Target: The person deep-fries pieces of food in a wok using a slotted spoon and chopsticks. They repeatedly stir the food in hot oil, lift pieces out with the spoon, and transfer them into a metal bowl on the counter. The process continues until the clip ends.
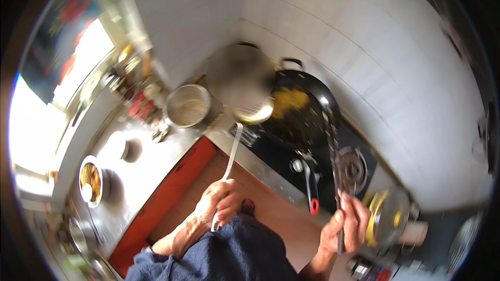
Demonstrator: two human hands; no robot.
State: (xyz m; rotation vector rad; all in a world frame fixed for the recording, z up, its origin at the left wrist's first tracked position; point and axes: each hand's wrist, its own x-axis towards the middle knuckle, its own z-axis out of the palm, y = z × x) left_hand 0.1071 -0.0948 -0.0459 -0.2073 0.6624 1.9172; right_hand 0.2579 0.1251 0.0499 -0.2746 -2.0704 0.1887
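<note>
My left hand (pixel 218 203) is closed around the metal handle of a skimmer (pixel 256 112). The skimmer's perforated head lies at the left rim of a black wok (pixel 304 125), in front of a big round grey pot or lid (pixel 238 74). A long dark utensil (pixel 335 164), blurred, is gripped in my right hand (pixel 347 220). Its far end reaches the right side of the wok; its exact type cannot be told. Yellow food (pixel 291 101) sits in dark liquid or oil in the wok. The wok's black handle with a red-ringed end points towards me.
Left of the wok stands a metal pot (pixel 187 105) with cloudy contents. A bowl of brown food (pixel 90 179) is on the metal counter (pixel 144 175). A gas burner (pixel 353 169) and a glass lid with yellow trim (pixel 390 216) are at right. Tiled walls rise behind.
</note>
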